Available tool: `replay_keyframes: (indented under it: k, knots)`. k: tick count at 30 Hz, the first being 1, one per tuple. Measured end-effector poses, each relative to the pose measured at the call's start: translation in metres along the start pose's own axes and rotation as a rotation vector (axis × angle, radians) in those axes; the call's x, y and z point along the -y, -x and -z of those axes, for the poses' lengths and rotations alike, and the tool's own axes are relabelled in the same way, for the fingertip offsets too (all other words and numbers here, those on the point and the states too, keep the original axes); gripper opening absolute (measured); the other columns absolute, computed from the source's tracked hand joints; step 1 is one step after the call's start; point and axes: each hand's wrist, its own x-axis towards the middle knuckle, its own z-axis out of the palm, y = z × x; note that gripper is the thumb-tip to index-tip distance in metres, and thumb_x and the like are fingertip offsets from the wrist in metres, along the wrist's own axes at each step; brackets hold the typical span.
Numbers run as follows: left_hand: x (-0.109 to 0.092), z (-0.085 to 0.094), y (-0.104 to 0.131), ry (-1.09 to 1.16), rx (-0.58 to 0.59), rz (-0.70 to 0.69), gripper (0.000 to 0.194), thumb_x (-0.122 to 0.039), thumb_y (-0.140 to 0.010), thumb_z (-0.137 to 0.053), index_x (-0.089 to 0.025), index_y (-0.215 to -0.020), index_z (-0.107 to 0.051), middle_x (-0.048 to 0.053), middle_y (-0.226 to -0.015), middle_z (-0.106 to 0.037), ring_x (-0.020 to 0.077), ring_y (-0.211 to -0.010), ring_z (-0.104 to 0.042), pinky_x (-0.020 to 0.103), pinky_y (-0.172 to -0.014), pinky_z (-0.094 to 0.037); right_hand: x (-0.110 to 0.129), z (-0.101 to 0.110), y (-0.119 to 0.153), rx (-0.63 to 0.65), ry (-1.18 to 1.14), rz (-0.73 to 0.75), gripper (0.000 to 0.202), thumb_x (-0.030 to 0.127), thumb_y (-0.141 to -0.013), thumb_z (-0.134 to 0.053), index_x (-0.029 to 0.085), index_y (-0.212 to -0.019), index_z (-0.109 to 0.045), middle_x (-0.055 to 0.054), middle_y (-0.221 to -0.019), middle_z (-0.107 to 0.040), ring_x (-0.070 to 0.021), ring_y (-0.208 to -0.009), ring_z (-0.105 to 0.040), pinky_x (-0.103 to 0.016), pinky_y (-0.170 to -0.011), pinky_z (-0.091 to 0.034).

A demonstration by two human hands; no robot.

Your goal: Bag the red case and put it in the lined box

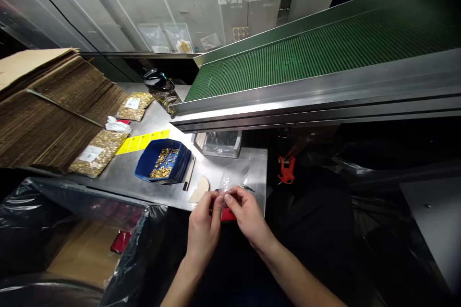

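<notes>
Your left hand (203,223) and right hand (247,213) met at the near edge of the steel table (144,182), fingertips pinched together on the mouth of a small clear bag (234,177). The bag stood up from your fingers over the table edge; whether anything was inside it could not be told. Something red (228,215) showed just beneath your hands.

Just left of your hands lay a pale half-round piece (200,189) and a thin stick (189,173). Beyond them sat a blue tray (144,165) holding small gold parts (164,163). Farther left lay two filled bags of gold parts (97,152) with white labels, a yellow strip (142,142) between them and the tray, and a stack of flat cardboard (46,110). A green conveyor (306,53) ran up to your right, with a clear box (219,144) under its lower end. An orange tool (286,169) hung right of the table.
</notes>
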Motion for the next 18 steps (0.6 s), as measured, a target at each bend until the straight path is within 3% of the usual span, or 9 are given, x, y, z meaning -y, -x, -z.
replay_keyframes:
  k: [2,7,11,14,18]
  knots:
    - [0.002,-0.003,0.013,0.112,0.04,0.042,0.022,-0.041,-0.103,-0.05,-0.024,-0.097,-0.061,0.0,-0.083,-0.067,0.0187,-0.07,-0.063,0.027,-0.067,-0.047,0.0,0.006,0.003,-0.013,0.014,-0.008,0.034,0.052,-0.087,-0.074,0.02,-0.093,-0.066,-0.003,-0.091,-0.068,-0.02,-0.087,-0.064,-0.034,-0.084,-0.052]
    - [0.012,-0.012,0.025,0.255,0.063,0.096,0.021,-0.042,-0.102,-0.053,-0.023,-0.098,-0.061,-0.001,-0.081,-0.065,0.0172,-0.068,-0.061,0.026,-0.065,-0.047,0.001,0.021,0.025,0.064,-0.061,-0.121,0.048,0.054,-0.085,-0.077,0.024,-0.118,-0.059,-0.002,-0.102,-0.063,-0.0173,-0.087,-0.065,-0.028,-0.073,-0.053]
    - [0.012,-0.018,0.025,0.301,0.177,0.069,0.022,-0.04,-0.102,-0.053,-0.022,-0.096,-0.064,0.001,-0.083,-0.066,0.0179,-0.071,-0.06,0.026,-0.066,-0.045,0.003,0.026,0.032,0.052,-0.021,-0.106,0.036,0.053,-0.083,-0.079,0.021,-0.095,-0.065,0.0,-0.087,-0.064,-0.0169,-0.082,-0.062,-0.027,-0.074,-0.052]
    - [0.004,-0.02,0.025,0.435,0.3,0.095,0.029,-0.044,-0.103,-0.048,-0.021,-0.098,-0.066,0.001,-0.079,-0.063,0.0179,-0.07,-0.057,0.027,-0.065,-0.044,0.001,0.032,0.032,-0.018,0.022,-0.064,0.036,0.052,-0.084,-0.077,0.021,-0.082,-0.06,0.002,-0.077,-0.061,-0.016,-0.073,-0.057,-0.028,-0.07,-0.05]
    - [-0.008,-0.02,0.027,0.573,0.46,0.109,0.02,-0.041,-0.093,-0.065,-0.021,-0.097,-0.064,0.002,-0.084,-0.063,0.0188,-0.076,-0.057,0.027,-0.07,-0.046,-0.005,0.046,0.034,-0.07,0.225,0.0,0.035,0.049,-0.091,-0.069,0.021,-0.077,-0.054,0.002,-0.07,-0.059,-0.0153,-0.067,-0.054,-0.027,-0.066,-0.045]
